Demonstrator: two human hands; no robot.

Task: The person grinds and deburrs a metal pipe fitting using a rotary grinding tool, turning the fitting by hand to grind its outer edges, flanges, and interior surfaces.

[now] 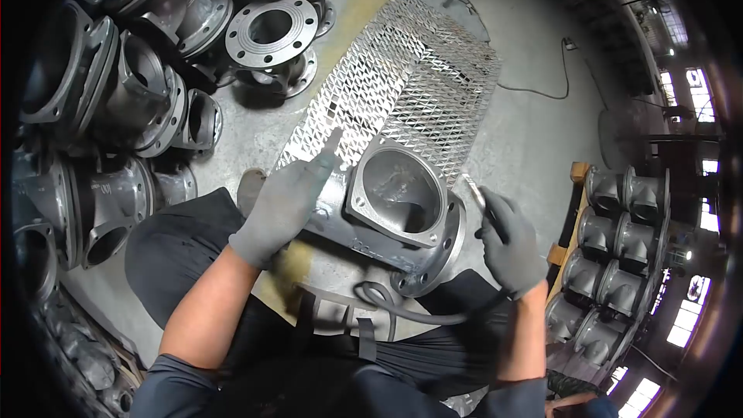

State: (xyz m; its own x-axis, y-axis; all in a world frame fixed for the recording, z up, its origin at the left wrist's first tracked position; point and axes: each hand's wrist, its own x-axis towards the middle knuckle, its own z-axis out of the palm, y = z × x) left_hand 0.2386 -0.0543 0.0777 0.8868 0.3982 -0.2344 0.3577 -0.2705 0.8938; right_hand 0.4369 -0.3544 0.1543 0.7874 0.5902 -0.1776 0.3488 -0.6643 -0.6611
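A grey metal pipe fitting [364, 238] lies on its side in front of me, its square-flanged opening [398, 191] facing up and a round flange [438, 265] at its right end. My left hand [288, 203], in a grey glove, rests at the fitting's left end with fingers stretched forward; it covers that end. To the right of the fitting, my gloved right hand [511, 246] is closed around a slim hand tool [475, 193] with a pale metal tip. The tip points up and left, apart from the fitting. A dark hose [433, 317] runs from near my right wrist.
Beyond the fitting lies a perforated metal mat [433, 77] on the concrete floor [542, 131]. Flanged fittings [271, 27] crowd the left side. More fittings [607, 263] are stacked in rows at the right, beside wooden boards [570, 224]. A thin cable [553, 97] crosses the floor.
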